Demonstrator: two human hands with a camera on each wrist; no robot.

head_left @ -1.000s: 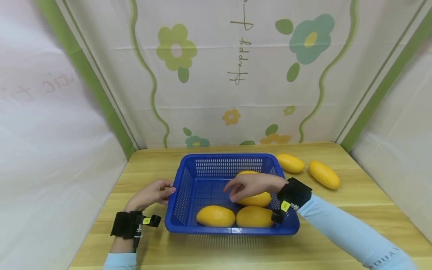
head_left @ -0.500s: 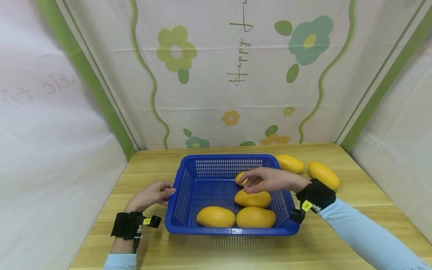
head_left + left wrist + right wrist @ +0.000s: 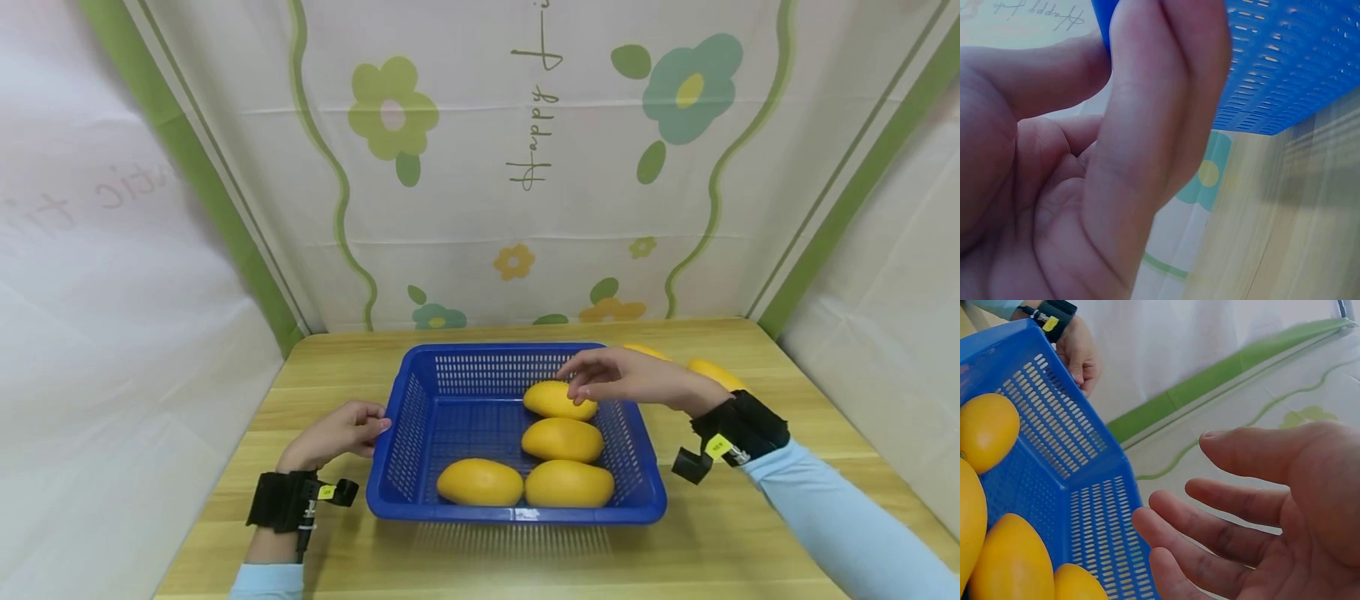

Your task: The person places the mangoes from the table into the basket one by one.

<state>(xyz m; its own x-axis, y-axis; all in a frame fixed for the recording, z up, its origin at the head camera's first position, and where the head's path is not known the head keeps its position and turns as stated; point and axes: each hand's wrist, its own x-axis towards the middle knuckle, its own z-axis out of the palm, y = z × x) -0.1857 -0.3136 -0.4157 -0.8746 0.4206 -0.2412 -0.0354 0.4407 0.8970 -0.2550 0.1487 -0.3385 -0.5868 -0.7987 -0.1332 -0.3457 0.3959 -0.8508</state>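
A blue plastic basket [image 3: 517, 512] with slotted walls stands on the table. My left hand [image 3: 341, 433] pinches its left rim between thumb and fingers; the left wrist view shows the rim caught at the fingertips [image 3: 1147, 31]. Above the basket's right side my right hand [image 3: 637, 379] hovers with relaxed, parted fingers, holding nothing. Several yellow mangoes lie in the basket: a front left mango [image 3: 480, 482], a front right mango [image 3: 570, 484], a middle mango [image 3: 562, 440] and a rear mango [image 3: 551, 400], which the right fingertips partly overlap in the head view.
Two more mangoes lie on the wooden table [image 3: 787, 467] behind the basket's right side, a nearer mango [image 3: 716, 374] and a farther mango [image 3: 647, 352], both partly hidden by the right hand. A flower-printed curtain [image 3: 465, 208] closes off the back, with white fabric at both sides.
My right hand has moved right and back from low over the middle of the basket, uncovering the middle and rear mangoes. My left hand has stayed on the rim.
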